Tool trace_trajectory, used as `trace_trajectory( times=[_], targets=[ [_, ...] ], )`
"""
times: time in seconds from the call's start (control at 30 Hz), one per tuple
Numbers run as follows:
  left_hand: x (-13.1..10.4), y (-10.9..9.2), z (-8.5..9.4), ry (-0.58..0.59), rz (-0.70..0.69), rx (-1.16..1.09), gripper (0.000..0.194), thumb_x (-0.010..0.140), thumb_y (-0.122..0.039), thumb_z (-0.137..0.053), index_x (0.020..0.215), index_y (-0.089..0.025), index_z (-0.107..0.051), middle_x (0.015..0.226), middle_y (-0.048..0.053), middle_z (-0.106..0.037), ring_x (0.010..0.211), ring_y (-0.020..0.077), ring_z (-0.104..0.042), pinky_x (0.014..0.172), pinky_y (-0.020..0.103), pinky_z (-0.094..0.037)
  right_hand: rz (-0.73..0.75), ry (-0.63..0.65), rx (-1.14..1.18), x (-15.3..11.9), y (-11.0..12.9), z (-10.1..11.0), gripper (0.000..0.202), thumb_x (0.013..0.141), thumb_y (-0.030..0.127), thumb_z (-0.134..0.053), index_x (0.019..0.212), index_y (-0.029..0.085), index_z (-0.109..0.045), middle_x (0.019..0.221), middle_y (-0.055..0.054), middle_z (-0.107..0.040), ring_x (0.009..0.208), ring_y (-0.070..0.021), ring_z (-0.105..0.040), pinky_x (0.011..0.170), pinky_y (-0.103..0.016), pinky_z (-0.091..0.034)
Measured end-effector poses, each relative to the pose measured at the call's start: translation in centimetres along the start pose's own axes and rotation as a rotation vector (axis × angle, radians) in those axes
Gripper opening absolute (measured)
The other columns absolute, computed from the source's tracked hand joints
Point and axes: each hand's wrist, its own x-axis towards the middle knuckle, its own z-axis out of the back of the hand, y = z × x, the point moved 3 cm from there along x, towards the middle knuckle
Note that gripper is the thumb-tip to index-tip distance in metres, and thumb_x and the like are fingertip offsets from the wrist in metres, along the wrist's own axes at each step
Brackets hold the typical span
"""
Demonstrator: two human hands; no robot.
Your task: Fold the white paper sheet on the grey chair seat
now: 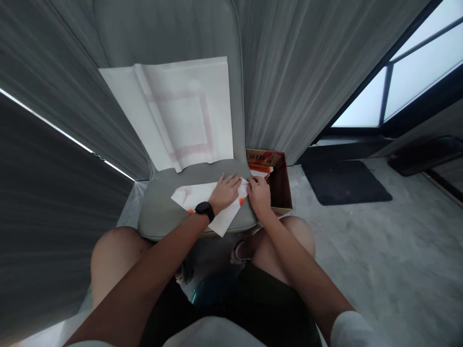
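On the seat of the grey chair (155, 217) lies a folded sheet of white paper (224, 222) with orange patches, one pointed corner reaching over the front edge. My left hand (226, 191), with a black watch on its wrist, rests flat across the paper, fingers stretched toward its right end. At that right end my right hand (259, 195) has its fingers closed on the paper's corner. Against the backrest leans a larger stack of white paper sheets (188, 115), creased near its left side, with a faint pinkish frame showing through.
Right of the chair stands an open cardboard box (284, 185) with orange-and-white folded papers (261, 171) inside. A dark mat (345, 183) lies on the grey floor farther right. Grey curtains (282, 72) hang behind the chair. My knees flank the seat.
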Motion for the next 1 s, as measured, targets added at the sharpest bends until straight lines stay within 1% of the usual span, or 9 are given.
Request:
trace_trajectory(
  times=[0.17, 0.27, 0.37, 0.47, 0.57, 0.63, 0.73, 0.83, 1.0],
  targets=[
    [0.0, 0.4, -0.7, 0.034, -0.011, -0.044, 0.06, 0.1, -0.015, -0.04, 0.159, -0.014, -0.048, 0.167, 0.012, -0.046, 0.156, 0.0269, -0.041, 0.128, 0.053, -0.032, -0.055, -0.06, 0.046, 0.1, -0.5, 0.0, 0.035, 0.101, 0.018, -0.049, 0.12, 0.015, -0.078, 0.114, -0.016, -0.07, 0.104, -0.0289, -0.06, 0.091, -0.038, -0.047],
    [0.0, 0.5, -0.8, 0.046, -0.032, -0.043, 0.062, 0.099, -0.016, -0.04, 0.161, -0.014, -0.045, 0.169, 0.012, -0.043, 0.157, 0.0276, -0.039, 0.128, 0.056, -0.031, -0.027, -0.093, 0.078, 0.2, -0.4, -0.3, 0.037, 0.1, 0.016, -0.048, 0.122, 0.014, -0.077, 0.112, -0.016, -0.07, 0.105, -0.0291, -0.059, 0.09, -0.039, -0.047],
    [-0.1, 0.4, -0.7, 0.059, -0.051, -0.037, 0.064, 0.099, -0.016, -0.039, 0.163, -0.014, -0.042, 0.172, 0.011, -0.038, 0.159, 0.0276, -0.035, 0.128, 0.057, -0.03, 0.015, -0.095, 0.112, 0.4, -0.5, -0.5, 0.038, 0.098, 0.014, -0.046, 0.116, 0.016, -0.08, 0.113, -0.016, -0.071, 0.107, -0.0288, -0.06, 0.093, -0.04, -0.049],
    [-0.2, 0.3, -0.6, 0.066, -0.044, -0.031, 0.064, 0.099, -0.017, -0.039, 0.163, -0.015, -0.042, 0.171, 0.01, -0.04, 0.16, 0.0272, -0.034, 0.127, 0.058, -0.031, 0.078, -0.086, 0.138, 0.2, -0.5, -0.2, 0.039, 0.099, 0.012, -0.046, 0.111, 0.018, -0.082, 0.113, -0.014, -0.074, 0.107, -0.028, -0.062, 0.096, -0.04, -0.049],
    [-0.3, 0.3, -0.5, 0.063, -0.037, -0.026, 0.063, 0.1, -0.017, -0.039, 0.163, -0.016, -0.044, 0.169, 0.01, -0.043, 0.159, 0.027, -0.035, 0.127, 0.058, -0.031, 0.119, -0.041, 0.069, -0.5, -0.5, 0.3, 0.036, 0.101, 0.013, -0.048, 0.112, 0.017, -0.082, 0.118, -0.014, -0.075, 0.109, -0.0285, -0.063, 0.096, -0.041, -0.049],
    [-0.3, 0.3, -0.5, 0.056, -0.042, -0.021, 0.063, 0.1, -0.018, -0.04, 0.163, -0.016, -0.044, 0.17, 0.01, -0.042, 0.159, 0.0271, -0.035, 0.127, 0.058, -0.032, 0.132, -0.007, 0.003, -1.2, -0.2, 0.5, 0.035, 0.102, 0.013, -0.049, 0.12, 0.016, -0.079, 0.126, -0.015, -0.075, 0.114, -0.0291, -0.063, 0.097, -0.041, -0.049],
    [-0.3, 0.2, -0.6, 0.05, -0.069, -0.018, 0.062, 0.1, -0.018, -0.039, 0.163, -0.015, -0.044, 0.171, 0.01, -0.04, 0.16, 0.0279, -0.033, 0.127, 0.058, -0.032, 0.136, 0.027, -0.06, -2.1, 0.2, 0.5, 0.04, 0.104, 0.014, -0.046, 0.135, 0.011, -0.072, 0.139, -0.018, -0.071, 0.127, -0.0304, -0.06, 0.105, -0.043, -0.047],
    [-0.3, 0.2, -0.6, 0.036, -0.077, -0.022, 0.058, 0.104, -0.022, -0.036, 0.161, -0.016, -0.046, 0.169, 0.01, -0.043, 0.159, 0.0277, -0.036, 0.127, 0.058, -0.031, 0.14, 0.044, -0.075, -2.6, 0.5, 0.3, 0.045, 0.107, 0.014, -0.04, 0.143, 0.005, -0.066, 0.148, -0.021, -0.065, 0.14, -0.0312, -0.054, 0.115, -0.045, -0.043],
    [-0.4, 0.1, -0.6, 0.038, -0.061, -0.019, 0.057, 0.111, -0.037, -0.03, 0.162, -0.015, -0.044, 0.169, 0.01, -0.044, 0.158, 0.0292, -0.037, 0.128, 0.057, -0.029, 0.123, 0.052, -0.023, -3.3, 0.3, -0.2, 0.054, 0.112, 0.031, -0.035, 0.151, 0.001, -0.058, 0.158, -0.024, -0.055, 0.152, -0.0335, -0.045, 0.123, -0.05, -0.037]
  ],
)
